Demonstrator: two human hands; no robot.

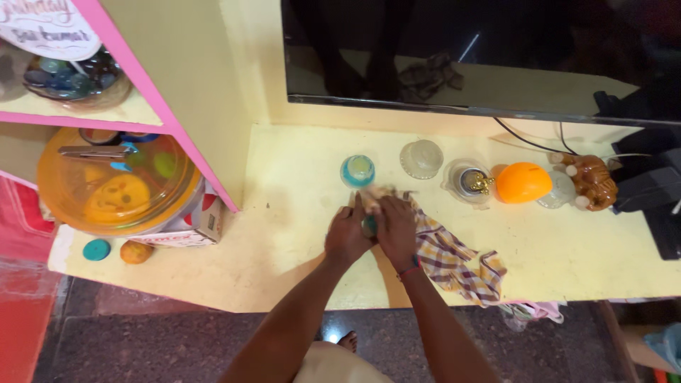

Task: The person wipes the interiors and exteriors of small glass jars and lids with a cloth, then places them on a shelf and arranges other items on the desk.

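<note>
My left hand and my right hand are pressed together over a yellow shelf. Between them sits a small teal object, mostly hidden by the fingers. My right hand grips a checked cloth whose bunched end rests on that object while the rest trails right to the shelf's front edge. My left hand holds the small object. A teal glass jar stands just behind my hands.
Along the back stand a clear glass dish, a clear jar with a gold piece, an orange dome and a brown figurine. A dark screen hangs above. A pink-edged cabinet, orange lidded bowl and box lie left.
</note>
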